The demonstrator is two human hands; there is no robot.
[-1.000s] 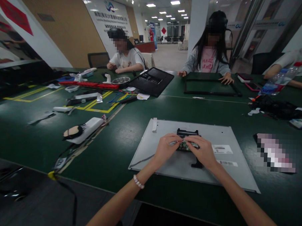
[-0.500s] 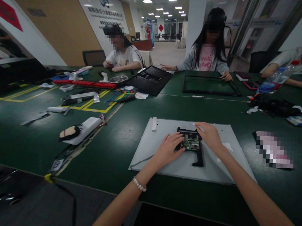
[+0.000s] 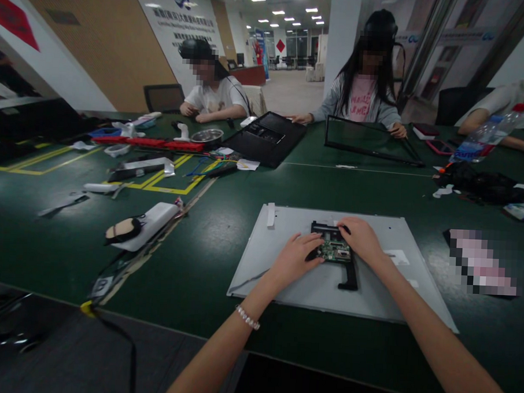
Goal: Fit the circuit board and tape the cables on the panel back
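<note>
Your right hand (image 3: 359,238) has moved off the circuit board (image 3: 335,251) to the upper right corner of the black bracket (image 3: 350,278), fingertips drawn together, though whether they grip anything cannot be told. Your left hand (image 3: 294,259) rests loosely open at the board's left edge; the board lies exposed above the grey panel (image 3: 266,249), so work seems shifted to that corner.
</note>
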